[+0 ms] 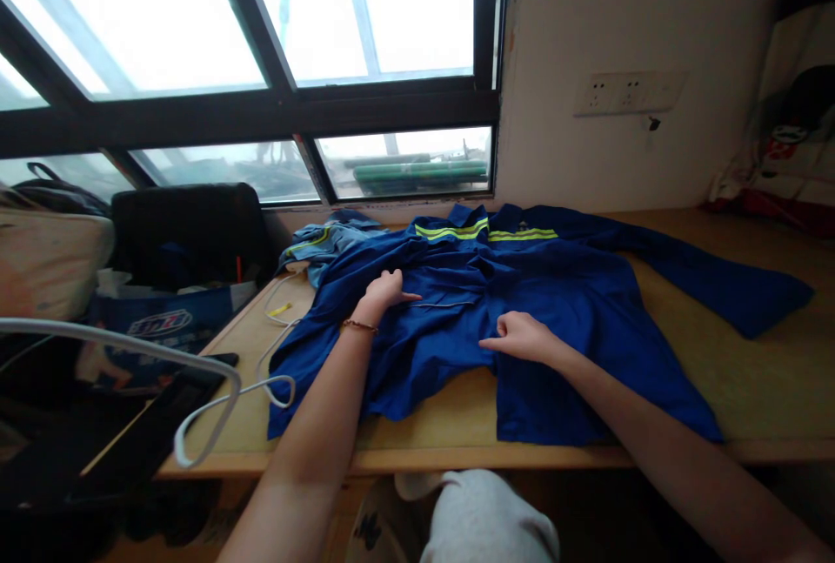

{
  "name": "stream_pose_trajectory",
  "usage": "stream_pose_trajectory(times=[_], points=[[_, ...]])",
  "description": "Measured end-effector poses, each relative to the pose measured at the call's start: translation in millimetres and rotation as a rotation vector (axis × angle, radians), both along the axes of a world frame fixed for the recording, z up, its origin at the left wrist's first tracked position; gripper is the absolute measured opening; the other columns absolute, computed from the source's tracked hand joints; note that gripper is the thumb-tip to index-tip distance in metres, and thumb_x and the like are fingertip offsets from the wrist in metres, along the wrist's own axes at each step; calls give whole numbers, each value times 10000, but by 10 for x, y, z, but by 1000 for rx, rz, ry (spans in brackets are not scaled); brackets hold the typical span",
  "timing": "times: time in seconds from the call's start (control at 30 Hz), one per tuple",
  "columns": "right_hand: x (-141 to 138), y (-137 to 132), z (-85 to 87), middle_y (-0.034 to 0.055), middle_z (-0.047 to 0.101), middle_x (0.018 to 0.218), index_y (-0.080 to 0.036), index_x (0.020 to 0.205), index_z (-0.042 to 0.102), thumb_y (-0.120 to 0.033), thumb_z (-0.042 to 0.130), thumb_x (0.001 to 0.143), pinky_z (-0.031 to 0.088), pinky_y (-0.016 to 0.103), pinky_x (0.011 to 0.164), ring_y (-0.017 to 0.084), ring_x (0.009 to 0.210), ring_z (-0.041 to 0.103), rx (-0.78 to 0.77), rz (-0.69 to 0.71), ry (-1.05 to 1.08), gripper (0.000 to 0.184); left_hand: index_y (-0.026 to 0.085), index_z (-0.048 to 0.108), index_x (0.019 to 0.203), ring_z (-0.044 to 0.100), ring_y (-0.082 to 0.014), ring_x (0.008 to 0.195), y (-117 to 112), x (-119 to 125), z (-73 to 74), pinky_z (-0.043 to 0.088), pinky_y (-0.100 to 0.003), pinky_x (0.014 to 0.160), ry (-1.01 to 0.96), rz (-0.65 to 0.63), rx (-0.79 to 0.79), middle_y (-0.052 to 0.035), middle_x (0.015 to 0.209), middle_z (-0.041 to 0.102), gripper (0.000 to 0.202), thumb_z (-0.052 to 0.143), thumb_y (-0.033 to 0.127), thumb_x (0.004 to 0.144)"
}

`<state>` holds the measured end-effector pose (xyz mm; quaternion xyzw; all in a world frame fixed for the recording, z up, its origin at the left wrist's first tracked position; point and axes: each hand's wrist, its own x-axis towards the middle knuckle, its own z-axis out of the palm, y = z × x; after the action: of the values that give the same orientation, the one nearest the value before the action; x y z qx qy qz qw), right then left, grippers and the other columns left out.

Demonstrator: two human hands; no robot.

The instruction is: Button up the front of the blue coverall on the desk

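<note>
A dark blue jacket (567,302) with yellow-green chest stripes lies spread over the wooden table, one sleeve stretched out to the right. Its front is parted below the collar, and the left side is rumpled. My left hand (386,289) is closed on the cloth of the left side, thumb pointing right. Near the edge of the right front panel, my right hand (524,337) is closed on the fabric, with its thumb out to the left. The curled fingertips of both hands are hidden. A thin pale line runs across the cloth between them.
Lighter blue clothing (336,241) lies at the back left of the table (776,380). A white cable (215,389) loops over the left edge. Bags (140,328) and a black chair back (192,228) stand left. Behind are a window and wall sockets (630,93).
</note>
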<state>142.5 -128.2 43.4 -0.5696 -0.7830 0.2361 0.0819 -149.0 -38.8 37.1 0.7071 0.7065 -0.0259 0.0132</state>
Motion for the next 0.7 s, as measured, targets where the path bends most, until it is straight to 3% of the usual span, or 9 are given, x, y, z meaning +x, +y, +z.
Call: stream_pose_trajectory(times=[0.13,0.23,0.33,0.4,0.47,0.5,0.53,0.6,0.7], points=[[195,184,79,-59,423,469,-173,570,457,-267,578,592,256,180,392,60,414,382,-369,-19,498,155,157,597,715,573,-235,764,21,0,116,421,-293,651,-109,-45,-54,-101,800,616,455,592,586,564],[357,306,186,-48,494,518,-166,652,516,-174,519,580,328,177,409,67,431,434,-566,-56,821,72,148,603,663,550,-174,653,-139,135,415,404,-247,581,-384,-201,-177,-25,651,594,326,632,457,562],[465,396,275,-6,588,597,-150,712,581,-123,477,584,438,207,535,111,546,542,-547,-91,894,167,148,633,821,562,-176,715,-513,433,831,421,-234,597,-760,-453,-498,-21,762,633,387,688,395,529],[498,423,313,19,630,652,-144,768,611,-130,441,623,474,245,623,146,629,587,-535,-124,872,224,161,622,960,580,-223,792,-777,658,1057,445,-267,623,-895,-539,-877,-57,909,645,558,745,369,458],[512,421,338,34,650,684,-135,834,626,-144,398,663,487,281,675,167,669,608,-539,-144,837,285,158,599,1036,591,-263,821,-940,828,1170,459,-303,630,-939,-548,-1171,-90,982,633,693,773,379,403],[515,413,347,41,656,698,-128,863,629,-146,381,674,488,291,694,171,682,614,-539,-145,819,312,155,592,1051,595,-269,824,-968,880,1177,463,-314,636,-965,-543,-1220,-100,996,629,703,768,397,415],[515,402,355,48,661,712,-120,886,630,-147,369,680,487,297,711,174,693,618,-537,-142,804,334,153,592,1051,599,-262,819,-960,911,1152,466,-318,644,-1001,-532,-1192,-104,995,630,674,752,418,453],[511,378,366,65,668,738,-103,919,629,-148,351,686,483,304,738,178,714,624,-540,-127,783,365,145,607,1009,605,-221,783,-867,935,1024,468,-304,656,-1072,-500,-965,-96,943,643,544,688,448,565],[494,362,369,88,672,765,-79,946,627,-161,331,693,480,315,756,188,731,628,-556,-94,747,398,115,628,898,599,-161,687,-698,1005,722,465,-264,618,-1050,-460,-644,-73,805,650,414,624,446,649]])
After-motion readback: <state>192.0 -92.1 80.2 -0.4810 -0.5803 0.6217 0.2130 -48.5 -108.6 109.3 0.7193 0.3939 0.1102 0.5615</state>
